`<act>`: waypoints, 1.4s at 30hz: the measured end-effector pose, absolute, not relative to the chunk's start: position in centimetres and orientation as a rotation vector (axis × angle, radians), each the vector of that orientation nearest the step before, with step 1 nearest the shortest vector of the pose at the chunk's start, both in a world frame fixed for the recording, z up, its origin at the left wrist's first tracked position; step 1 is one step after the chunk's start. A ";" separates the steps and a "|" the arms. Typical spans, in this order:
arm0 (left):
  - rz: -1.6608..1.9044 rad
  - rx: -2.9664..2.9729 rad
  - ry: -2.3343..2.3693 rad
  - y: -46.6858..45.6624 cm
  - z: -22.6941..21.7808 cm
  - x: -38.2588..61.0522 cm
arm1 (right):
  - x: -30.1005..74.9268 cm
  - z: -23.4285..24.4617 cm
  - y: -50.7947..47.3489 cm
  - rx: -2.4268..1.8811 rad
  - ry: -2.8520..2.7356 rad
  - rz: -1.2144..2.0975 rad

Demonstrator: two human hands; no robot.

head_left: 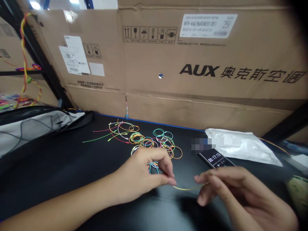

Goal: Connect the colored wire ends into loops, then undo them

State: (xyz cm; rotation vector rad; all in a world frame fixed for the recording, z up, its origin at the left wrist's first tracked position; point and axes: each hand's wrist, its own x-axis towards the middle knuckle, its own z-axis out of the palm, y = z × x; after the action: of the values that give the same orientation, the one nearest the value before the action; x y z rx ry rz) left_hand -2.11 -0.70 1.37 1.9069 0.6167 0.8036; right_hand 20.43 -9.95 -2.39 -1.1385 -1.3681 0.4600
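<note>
Head camera is catching both hands working a thin yellow wire (190, 188) just in front of the pile of coloured wire loops (154, 141) – the left hand (137, 175) is pinching one end in a narrow thumb-and-finger grip, while the right hand (240, 195) is holding the other end lightly in its fingertips (204, 179). A phone (215, 158) is sitting right of the pile, showing a timer. Pro tip: pinching close to the end and keeping the wire taut is what stops it from kinking.
</note>
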 end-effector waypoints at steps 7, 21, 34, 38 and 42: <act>0.909 2.506 0.295 -0.3 0.0 -2.1 | 22.2 -1.8 -6.7 -1.079 -1.036 0.886; 0.958 3.067 0.861 6.3 2.4 -6.7 | 22.3 -3.0 -7.2 -1.156 -1.608 0.474; 0.240 2.596 1.450 13.0 3.7 -16.7 | 22.9 -3.5 -6.9 -1.198 -1.859 0.427; 0.221 2.607 1.446 12.8 3.0 -16.1 | 22.8 -3.3 -7.0 -1.196 -1.872 0.412; 0.242 2.627 1.409 13.0 1.7 -15.5 | 22.9 -3.1 -7.0 -1.188 -1.928 0.353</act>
State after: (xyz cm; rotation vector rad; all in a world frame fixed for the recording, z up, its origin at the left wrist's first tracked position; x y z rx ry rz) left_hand -15.50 12.98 1.74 2.6273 1.4091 0.2417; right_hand 22.93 -7.04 -3.10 -1.1878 -1.9284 0.3534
